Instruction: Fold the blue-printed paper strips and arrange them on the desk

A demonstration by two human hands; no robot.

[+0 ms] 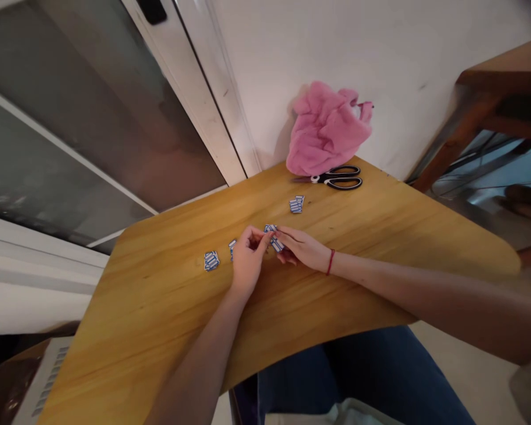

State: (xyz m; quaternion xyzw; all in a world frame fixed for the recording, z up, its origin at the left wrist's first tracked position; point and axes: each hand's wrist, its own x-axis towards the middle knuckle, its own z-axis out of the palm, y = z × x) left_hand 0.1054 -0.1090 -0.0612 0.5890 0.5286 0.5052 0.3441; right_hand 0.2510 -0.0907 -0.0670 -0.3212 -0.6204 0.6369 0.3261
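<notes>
Between my hands, just above the table, is a small bunch of flat blue-and-white printed pieces (276,242), like little cards or cut labels. My left hand (250,254) is closed, its thumb and fingers pinching the bunch from the left. From the other side my right hand (304,248), with a red string at the wrist, grips the same pieces. A similar pile (211,261) lies on the table to the left. Another piece or small pile (232,249) is partly hidden behind my left hand. Farther back lies a third pile (297,204).
Black-handled scissors (338,177) lie at the back of the wooden table (168,301), blades pointing left. Behind them a crumpled pink plush cloth (330,130) rests against the white wall. A framed glass door (92,112) borders the table's left rear edge.
</notes>
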